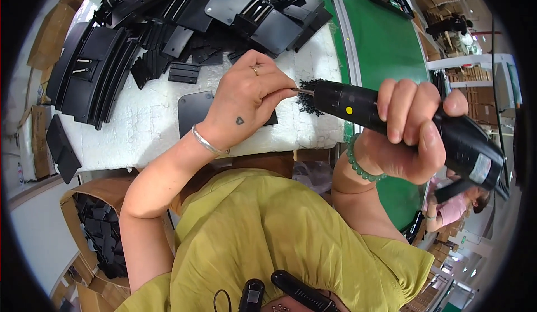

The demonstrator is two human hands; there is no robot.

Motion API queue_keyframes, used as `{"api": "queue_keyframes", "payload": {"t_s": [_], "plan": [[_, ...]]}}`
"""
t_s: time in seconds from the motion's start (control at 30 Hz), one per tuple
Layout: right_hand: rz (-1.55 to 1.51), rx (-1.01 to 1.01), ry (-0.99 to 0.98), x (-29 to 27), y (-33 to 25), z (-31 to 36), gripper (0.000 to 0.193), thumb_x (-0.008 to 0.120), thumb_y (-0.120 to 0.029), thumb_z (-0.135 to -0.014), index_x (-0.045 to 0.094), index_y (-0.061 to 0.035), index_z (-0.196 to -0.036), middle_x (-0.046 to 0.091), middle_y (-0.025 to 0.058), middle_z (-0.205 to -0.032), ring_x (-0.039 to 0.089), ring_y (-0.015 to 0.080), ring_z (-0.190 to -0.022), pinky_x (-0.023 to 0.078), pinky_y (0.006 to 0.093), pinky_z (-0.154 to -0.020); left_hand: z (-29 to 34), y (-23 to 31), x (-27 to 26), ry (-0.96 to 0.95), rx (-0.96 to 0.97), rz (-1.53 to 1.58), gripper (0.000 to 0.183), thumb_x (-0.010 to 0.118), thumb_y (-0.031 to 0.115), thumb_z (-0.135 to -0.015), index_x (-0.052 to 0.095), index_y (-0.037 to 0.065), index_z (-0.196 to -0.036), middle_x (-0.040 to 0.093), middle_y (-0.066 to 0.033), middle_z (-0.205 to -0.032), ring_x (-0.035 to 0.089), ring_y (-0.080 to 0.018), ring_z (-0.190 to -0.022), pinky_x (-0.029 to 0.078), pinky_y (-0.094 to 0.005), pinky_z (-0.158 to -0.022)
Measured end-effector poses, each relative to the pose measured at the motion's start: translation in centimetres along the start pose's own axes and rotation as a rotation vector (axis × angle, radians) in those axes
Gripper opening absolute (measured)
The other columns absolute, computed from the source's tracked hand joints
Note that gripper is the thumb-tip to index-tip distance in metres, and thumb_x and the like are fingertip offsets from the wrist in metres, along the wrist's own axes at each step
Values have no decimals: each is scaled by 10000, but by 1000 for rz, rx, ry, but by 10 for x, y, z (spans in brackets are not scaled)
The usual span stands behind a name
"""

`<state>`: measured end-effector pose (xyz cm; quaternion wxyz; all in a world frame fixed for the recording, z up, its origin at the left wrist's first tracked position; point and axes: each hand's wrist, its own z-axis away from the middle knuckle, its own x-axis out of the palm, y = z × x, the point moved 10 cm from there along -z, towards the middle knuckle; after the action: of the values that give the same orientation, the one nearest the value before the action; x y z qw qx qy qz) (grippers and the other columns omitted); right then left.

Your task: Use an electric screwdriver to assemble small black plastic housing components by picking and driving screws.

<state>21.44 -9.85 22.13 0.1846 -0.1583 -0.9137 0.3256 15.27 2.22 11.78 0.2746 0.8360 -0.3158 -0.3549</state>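
Observation:
My right hand [411, 130] is wrapped round a black electric screwdriver [358, 104], which lies nearly level and points left. Its thin metal bit reaches the fingertips of my left hand [243, 97], pinched together at the bit's tip. Whatever small piece those fingers may hold is hidden. Below my left hand, a flat black panel [192, 109] lies on the white tabletop [128, 138], partly covered by hand and wrist. A heap of small dark screw-like pieces [309, 106] sits behind the screwdriver's front end.
Black panels and brackets [229, 3] are piled across the far side, with more stacked at left [89, 77]. A green conveyor belt [386, 49] runs along the right. A cardboard box [84, 200] of black parts stands lower left. Another person [450, 208] is at far right.

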Motion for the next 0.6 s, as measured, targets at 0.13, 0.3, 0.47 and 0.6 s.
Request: {"api": "queue_keyframes", "payload": {"t_s": [0.13,0.3,0.47,0.6], "plan": [[-82,48,-69,16,6,-2,331,479,-70,-766,440,-86,-1094,424,-23,-609,418,98,-496,366,267,-558,11,-5,-7,-87,4,81,107,690,22,-690,668,44,-792,636,-55,-729,572,-227,-781,465,-301,-684],[-132,107,-150,36,19,-3,302,494,-81,-754,479,-75,-1055,448,-45,-618,436,70,-519,354,236,-573,25,-2,-28,-77,36,26,117,703,59,-690,673,38,-802,655,-44,-740,594,-225,-783,480,-302,-710],[-117,108,-145,55,47,5,316,482,-80,-762,459,-86,-1077,414,-37,-608,398,86,-500,330,256,-534,36,-14,-45,-84,-48,-124,466,715,102,-669,597,89,-1120,580,-98,-1156,502,-305,-1060,421,-357,-873],[-99,245,-145,65,75,17,343,473,-65,-751,430,-88,-1090,404,-15,-595,383,94,-480,353,268,-530,55,-45,-76,-70,-189,-253,493,701,138,-690,561,82,-1160,572,-108,-1140,519,-293,-1026,409,-345,-883]]}}
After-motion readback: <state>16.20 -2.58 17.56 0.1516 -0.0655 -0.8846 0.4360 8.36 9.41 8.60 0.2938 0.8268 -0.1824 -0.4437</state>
